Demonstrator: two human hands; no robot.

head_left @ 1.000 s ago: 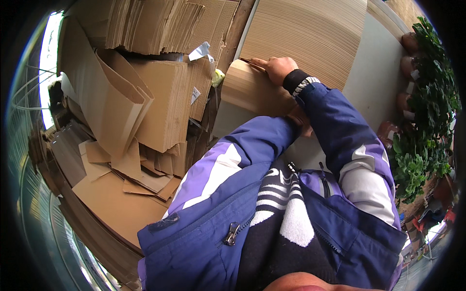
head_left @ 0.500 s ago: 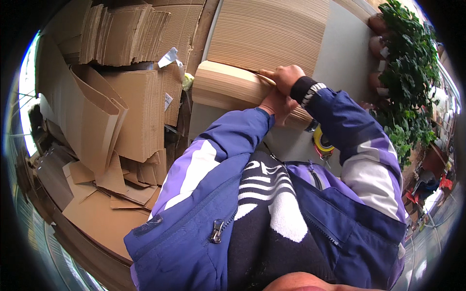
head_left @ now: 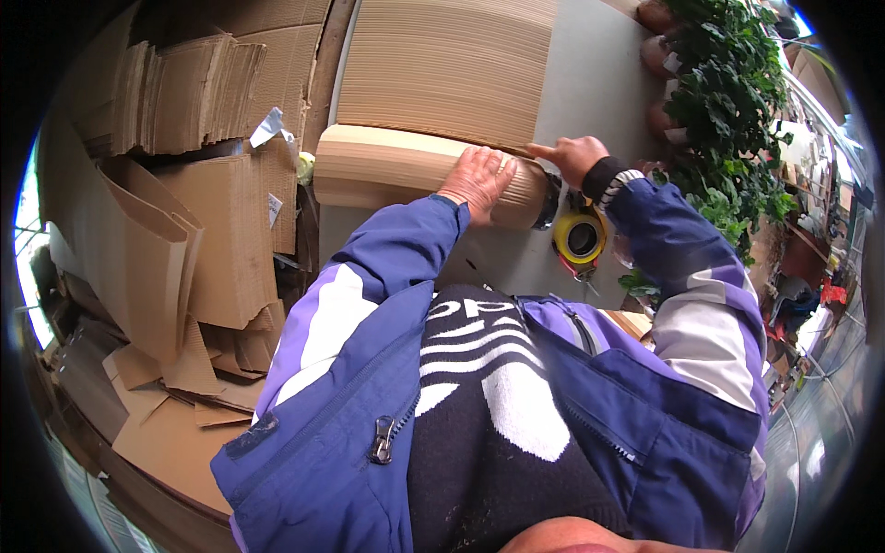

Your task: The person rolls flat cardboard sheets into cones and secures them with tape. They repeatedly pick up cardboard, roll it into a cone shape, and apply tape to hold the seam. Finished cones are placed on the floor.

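A large finely ribbed cardboard sheet point(head_left: 442, 69) lies on the grey table, and a rounded, folded length of the same cardboard point(head_left: 383, 166) runs along its near edge. My left hand point(head_left: 477, 184) rests flat on that folded length, fingers stretched out and pressing on its top. My right hand point(head_left: 576, 161) is at the right end of the crease between fold and sheet. Its fingers are curled, with the index finger reaching left along the crease; whatever they hold is too small to make out. A dark shiny thing point(head_left: 550, 201) sits at the fold's right end.
A yellow ring-shaped thing point(head_left: 583, 238) with red parts lies just nearer than my right hand. Stacked and folded brown cardboard point(head_left: 221, 230) fills the left side. Potted leafy plants point(head_left: 719, 111) line the right edge of the grey table point(head_left: 595, 83).
My hands have moved apart: the left now lies flat on the folded cardboard, the right has slid along the crease to its right end. The view has shifted, showing the yellow ring-shaped thing more fully.
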